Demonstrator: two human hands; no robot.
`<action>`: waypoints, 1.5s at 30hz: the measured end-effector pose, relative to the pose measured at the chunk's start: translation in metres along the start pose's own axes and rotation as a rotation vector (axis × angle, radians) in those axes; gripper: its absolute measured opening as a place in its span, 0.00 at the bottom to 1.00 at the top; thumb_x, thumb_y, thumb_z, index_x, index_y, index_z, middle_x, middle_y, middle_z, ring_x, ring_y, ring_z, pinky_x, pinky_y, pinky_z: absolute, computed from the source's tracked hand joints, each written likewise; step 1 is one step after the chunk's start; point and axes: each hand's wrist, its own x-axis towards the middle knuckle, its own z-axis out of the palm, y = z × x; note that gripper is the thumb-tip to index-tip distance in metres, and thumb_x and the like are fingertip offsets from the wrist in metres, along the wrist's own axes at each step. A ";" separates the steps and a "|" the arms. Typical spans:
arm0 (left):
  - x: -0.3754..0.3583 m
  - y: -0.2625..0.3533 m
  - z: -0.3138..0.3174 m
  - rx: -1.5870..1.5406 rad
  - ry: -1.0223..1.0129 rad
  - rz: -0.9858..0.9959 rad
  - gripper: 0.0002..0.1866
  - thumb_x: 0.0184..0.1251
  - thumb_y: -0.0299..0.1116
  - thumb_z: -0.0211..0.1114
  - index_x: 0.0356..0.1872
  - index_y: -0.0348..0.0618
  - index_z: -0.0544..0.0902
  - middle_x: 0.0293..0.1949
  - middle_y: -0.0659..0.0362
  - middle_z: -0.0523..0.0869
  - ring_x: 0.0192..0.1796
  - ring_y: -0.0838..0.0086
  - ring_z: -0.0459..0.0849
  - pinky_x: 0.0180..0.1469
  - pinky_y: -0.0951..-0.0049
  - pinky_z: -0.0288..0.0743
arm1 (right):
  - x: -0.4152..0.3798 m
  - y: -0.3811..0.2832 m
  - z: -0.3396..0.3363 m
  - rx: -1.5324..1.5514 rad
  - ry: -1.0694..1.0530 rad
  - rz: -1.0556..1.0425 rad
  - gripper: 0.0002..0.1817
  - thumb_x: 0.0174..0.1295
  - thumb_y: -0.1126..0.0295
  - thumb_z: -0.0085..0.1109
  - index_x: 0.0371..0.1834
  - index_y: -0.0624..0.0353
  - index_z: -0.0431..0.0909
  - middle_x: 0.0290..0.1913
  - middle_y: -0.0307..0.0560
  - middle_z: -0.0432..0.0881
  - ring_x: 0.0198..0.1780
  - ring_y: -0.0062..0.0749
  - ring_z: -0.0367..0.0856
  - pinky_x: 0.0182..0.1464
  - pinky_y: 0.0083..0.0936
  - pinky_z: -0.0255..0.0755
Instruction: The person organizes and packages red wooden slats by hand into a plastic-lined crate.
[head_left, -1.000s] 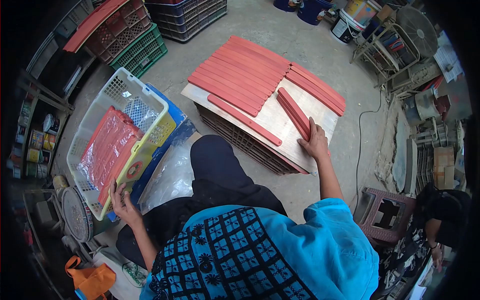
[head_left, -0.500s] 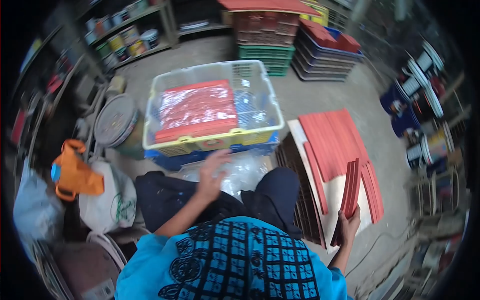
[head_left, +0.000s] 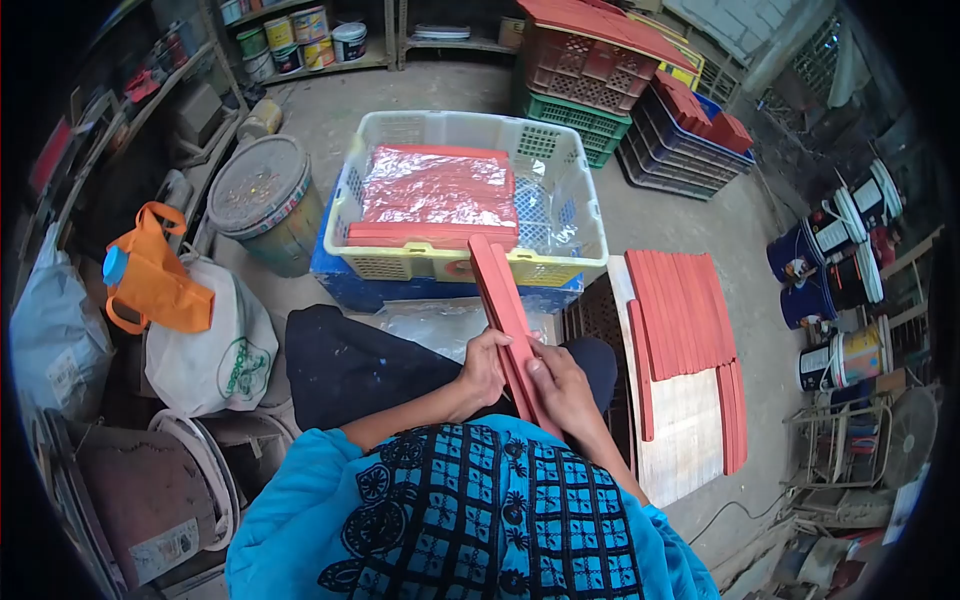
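A small bundle of red-painted wooden strips (head_left: 513, 315) is held upright at a slant in front of my chest. My left hand (head_left: 484, 368) is closed on its left side, and my right hand (head_left: 562, 385) grips the right side with the thumb on top. Beyond the bundle's upper end stands a pale yellow crate (head_left: 592, 215), holding red strips under shiny clear plastic (head_left: 437, 188). To my right, a row of red strips (head_left: 683, 312) lies on a light board (head_left: 680, 440). More loose strips rest along both edges of that board.
A lidded drum (head_left: 262, 190) and a white bag (head_left: 215, 340) with an orange jug-shaped bag (head_left: 165, 270) stand to my left. Stacked crates (head_left: 580, 120) rise at the back. Paint buckets (head_left: 835, 240) line the right side. Clear plastic (head_left: 430, 325) lies before my knees.
The red strips have come from above the board on the right to the middle, before my chest. My left hand, free and raised near the crate before, now grips them too. The view has shifted.
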 end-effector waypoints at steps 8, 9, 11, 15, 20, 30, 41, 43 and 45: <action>-0.009 0.012 -0.021 -0.106 -0.097 0.031 0.28 0.50 0.39 0.49 0.51 0.31 0.71 0.48 0.43 0.80 0.51 0.53 0.80 0.58 0.52 0.71 | 0.016 0.003 0.015 0.557 -0.081 0.291 0.23 0.60 0.81 0.53 0.61 0.68 0.69 0.41 0.44 0.80 0.43 0.21 0.75 0.50 0.18 0.68; -0.012 0.013 -0.017 -0.127 -0.085 0.047 0.27 0.49 0.39 0.49 0.50 0.31 0.71 0.47 0.43 0.80 0.49 0.53 0.80 0.58 0.53 0.72 | 0.017 0.003 0.015 0.557 -0.085 0.288 0.23 0.60 0.81 0.53 0.61 0.68 0.69 0.42 0.44 0.80 0.43 0.22 0.75 0.50 0.19 0.68; -0.013 0.015 -0.016 -0.151 -0.062 0.070 0.26 0.48 0.38 0.50 0.48 0.32 0.72 0.46 0.43 0.80 0.47 0.53 0.81 0.57 0.54 0.73 | 0.017 0.005 0.012 0.446 0.013 0.205 0.23 0.60 0.81 0.52 0.61 0.67 0.69 0.44 0.45 0.80 0.45 0.22 0.75 0.52 0.19 0.67; -0.011 0.014 -0.022 -0.176 -0.086 0.074 0.25 0.48 0.38 0.51 0.48 0.35 0.72 0.48 0.43 0.79 0.48 0.53 0.80 0.56 0.54 0.73 | 0.016 -0.021 -0.015 0.547 0.124 0.226 0.23 0.61 0.82 0.49 0.62 0.65 0.70 0.50 0.48 0.78 0.49 0.25 0.74 0.55 0.21 0.65; -0.005 0.008 -0.023 -0.192 -0.109 0.075 0.26 0.47 0.39 0.53 0.49 0.36 0.72 0.47 0.44 0.80 0.47 0.55 0.81 0.54 0.55 0.74 | 0.011 -0.049 -0.033 0.404 0.073 0.117 0.22 0.63 0.80 0.50 0.62 0.62 0.71 0.46 0.48 0.78 0.49 0.28 0.74 0.56 0.21 0.64; -0.009 0.012 -0.004 -0.229 0.025 0.068 0.21 0.52 0.37 0.52 0.47 0.37 0.75 0.40 0.53 0.83 0.46 0.63 0.81 0.56 0.62 0.72 | 0.003 -0.036 -0.004 0.500 0.052 0.155 0.20 0.63 0.77 0.52 0.60 0.63 0.72 0.45 0.48 0.79 0.48 0.27 0.75 0.55 0.21 0.65; -0.001 0.007 -0.013 -0.200 0.054 0.107 0.34 0.63 0.63 0.41 0.49 0.40 0.75 0.42 0.48 0.81 0.45 0.61 0.81 0.52 0.61 0.73 | -0.009 -0.038 0.036 -0.118 0.179 -0.051 0.16 0.59 0.73 0.58 0.51 0.64 0.78 0.39 0.56 0.78 0.40 0.43 0.79 0.43 0.30 0.73; 0.001 0.003 -0.016 -0.187 0.049 0.089 0.38 0.60 0.68 0.40 0.50 0.40 0.75 0.43 0.48 0.81 0.46 0.61 0.80 0.52 0.60 0.73 | -0.010 -0.038 0.036 -0.227 0.157 -0.065 0.16 0.60 0.72 0.57 0.52 0.63 0.78 0.43 0.59 0.77 0.43 0.47 0.79 0.44 0.34 0.73; 0.001 0.003 -0.018 -0.192 0.021 0.075 0.41 0.59 0.70 0.40 0.51 0.40 0.75 0.44 0.47 0.81 0.47 0.60 0.80 0.53 0.59 0.72 | -0.009 -0.030 0.037 -0.354 0.236 -0.206 0.17 0.61 0.71 0.56 0.54 0.60 0.77 0.48 0.61 0.75 0.44 0.49 0.78 0.45 0.35 0.73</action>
